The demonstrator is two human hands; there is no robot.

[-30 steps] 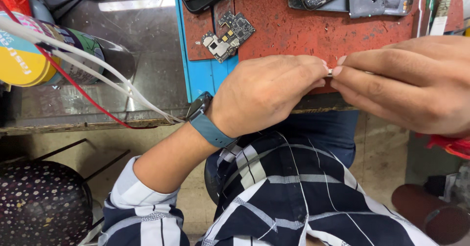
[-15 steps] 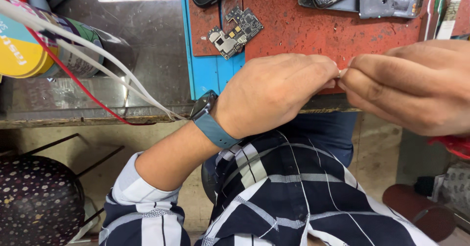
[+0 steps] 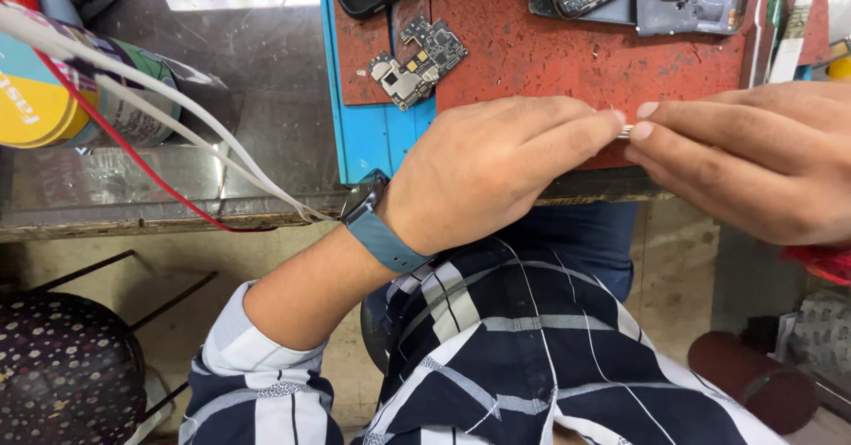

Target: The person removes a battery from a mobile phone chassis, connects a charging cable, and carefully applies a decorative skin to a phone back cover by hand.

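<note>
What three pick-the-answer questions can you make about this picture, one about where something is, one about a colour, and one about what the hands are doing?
1. Where does the little circuit board lie?
A. on the red mat
B. on the floor
C. on the stool

2. What colour is the strap of the watch on the left wrist?
A. yellow
B. blue-grey
C. white

3. What are the left hand and right hand doing?
A. resting flat on the table
B. pinching one tiny part together
C. holding a cup

Answers:
1. A, the board sits on the red mat, near its left edge beside the blue mat.
2. B, the band round the wrist is a dull blue-grey.
3. B, the fingertips of both hands meet on a small silvery part, too small to tell what it is.
</note>
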